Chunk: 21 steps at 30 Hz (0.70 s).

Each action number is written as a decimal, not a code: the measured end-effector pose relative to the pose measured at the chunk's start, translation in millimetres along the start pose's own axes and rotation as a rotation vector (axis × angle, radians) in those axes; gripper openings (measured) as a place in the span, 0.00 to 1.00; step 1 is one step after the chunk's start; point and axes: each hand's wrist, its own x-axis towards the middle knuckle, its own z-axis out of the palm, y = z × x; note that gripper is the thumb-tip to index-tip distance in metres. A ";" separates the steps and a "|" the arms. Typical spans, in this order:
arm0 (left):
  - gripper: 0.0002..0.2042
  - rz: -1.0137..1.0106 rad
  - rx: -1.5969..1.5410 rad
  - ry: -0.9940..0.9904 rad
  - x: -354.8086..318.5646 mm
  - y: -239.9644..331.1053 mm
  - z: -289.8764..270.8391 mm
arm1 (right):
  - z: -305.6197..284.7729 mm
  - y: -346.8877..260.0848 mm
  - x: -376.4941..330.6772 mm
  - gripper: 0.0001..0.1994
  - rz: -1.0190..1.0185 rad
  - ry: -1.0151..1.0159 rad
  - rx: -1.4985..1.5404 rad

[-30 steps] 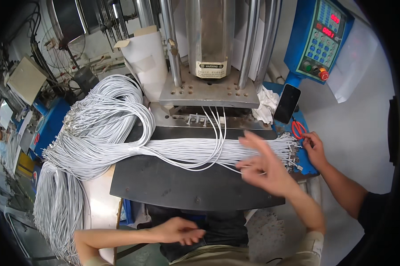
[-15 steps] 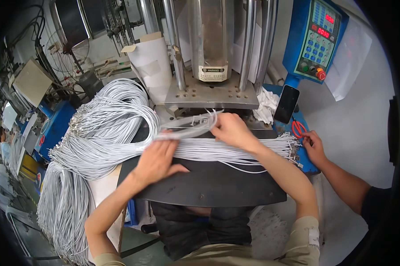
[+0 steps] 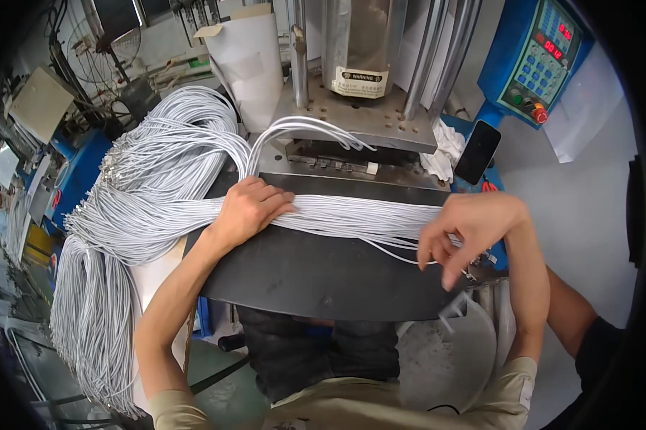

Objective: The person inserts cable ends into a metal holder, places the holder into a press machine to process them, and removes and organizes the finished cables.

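Observation:
My left hand (image 3: 251,209) lies over a bundle of white cables (image 3: 352,215) on the black work surface, its fingers curled round some of them. From beside that hand a few cables loop (image 3: 294,122) up and over, their ends hanging free in front of the press die (image 3: 330,165). My right hand (image 3: 473,228) hovers above the bundle's right end, thumb and fingers apart, nothing between them. Below it, near the edge of the surface, a small translucent plastic piece (image 3: 452,312) is blurred in mid-air. The cable ends at the right are partly hidden by my right hand.
The press (image 3: 359,50) stands behind the surface, a blue control box (image 3: 531,64) at its right. Beside it are a phone (image 3: 478,153) and a white cloth (image 3: 445,150). Large cable coils (image 3: 172,143) pile at left. Another person's forearm (image 3: 570,308) is at right.
My right hand has moved right and down, away from the die, and the clear plastic piece has left it. My left hand has closed over the cables. The other person's hand is now hidden.

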 end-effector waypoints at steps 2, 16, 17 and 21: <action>0.12 0.009 0.083 0.054 -4.3 -3.5 1.9 | 3.4 1.9 26.1 0.19 0.095 0.328 -0.095; 0.08 -0.099 -0.111 -0.060 18.6 31.6 -37.3 | 45.9 54.7 143.4 0.11 -0.006 0.996 -0.441; 0.09 -0.135 -0.116 -0.102 21.8 30.9 -39.1 | 50.8 51.1 143.0 0.11 0.006 1.050 -0.398; 0.09 -0.481 -0.294 -0.205 28.4 38.9 -59.4 | 56.5 47.4 136.0 0.12 -0.008 1.076 -0.394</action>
